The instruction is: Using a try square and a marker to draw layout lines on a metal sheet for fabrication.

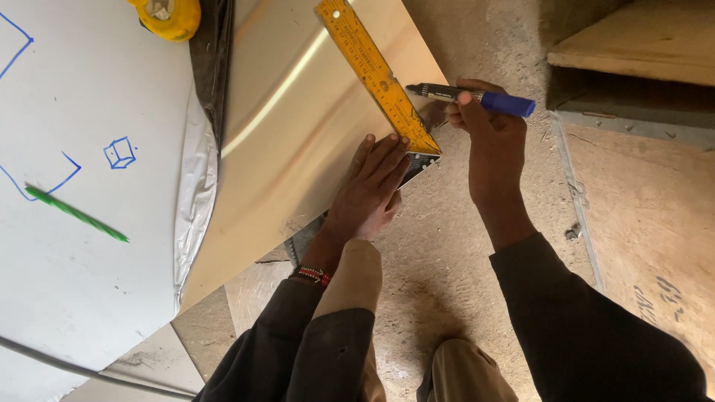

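Note:
My left hand (372, 186) presses flat on the lower end of a yellow try square (376, 74) that lies diagonally across a shiny golden metal sheet (298, 126). My right hand (488, 126) grips a blue-capped marker (473, 97) held level, its dark tip pointing left toward the square's edge near the sheet's right corner. A beaded bracelet (314, 275) circles my left wrist.
A white sheet (89, 223) with blue drawn lines lies at left, with a green pen (74, 214) on it. A yellow tape measure (167, 15) sits at the top. Wooden boards (640, 52) lie at right on the dusty concrete floor (447, 253). My knees show at the bottom.

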